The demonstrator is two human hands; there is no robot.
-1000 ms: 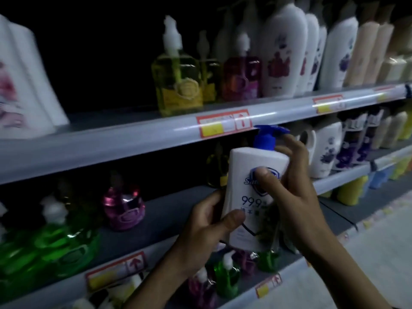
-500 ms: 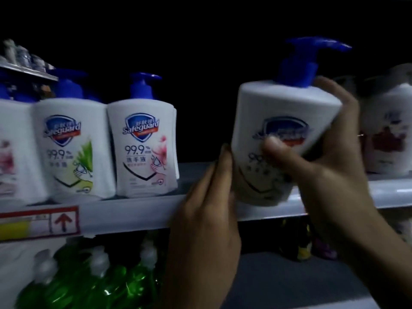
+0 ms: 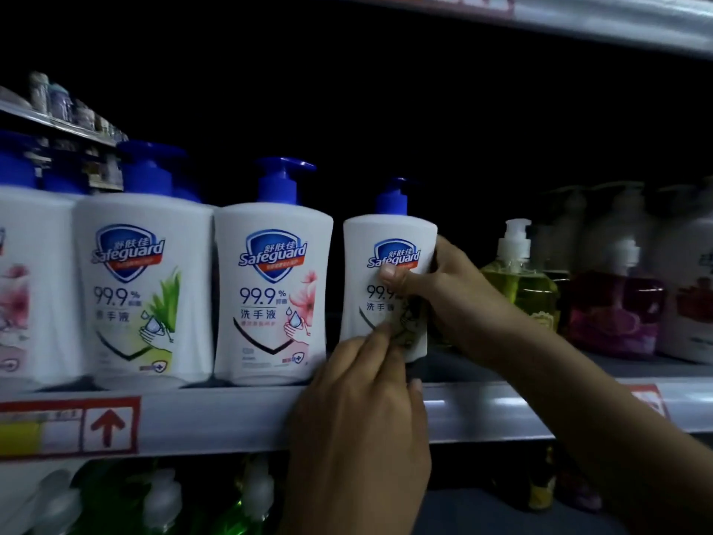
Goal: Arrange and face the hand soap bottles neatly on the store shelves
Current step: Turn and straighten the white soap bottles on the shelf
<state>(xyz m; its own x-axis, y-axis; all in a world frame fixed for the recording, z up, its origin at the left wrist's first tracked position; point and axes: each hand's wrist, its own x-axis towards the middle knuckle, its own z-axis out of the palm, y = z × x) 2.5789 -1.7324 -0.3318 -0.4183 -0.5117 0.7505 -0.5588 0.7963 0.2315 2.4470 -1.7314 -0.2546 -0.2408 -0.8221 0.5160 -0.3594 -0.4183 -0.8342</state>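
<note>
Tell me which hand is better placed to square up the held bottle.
Right. The right hand wraps the bottle, thumb across its label; the left hand only touches its lower front.

Open gap [image 3: 459,303] between white bottle [image 3: 380,287] and yellow bottle [image 3: 521,287].

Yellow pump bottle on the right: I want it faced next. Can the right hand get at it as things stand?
Probably yes, once freed. The right hand grips the rightmost Safeguard bottle, and the yellow pump bottle stands just beyond its wrist on the same shelf, with nothing visible between them.
</note>
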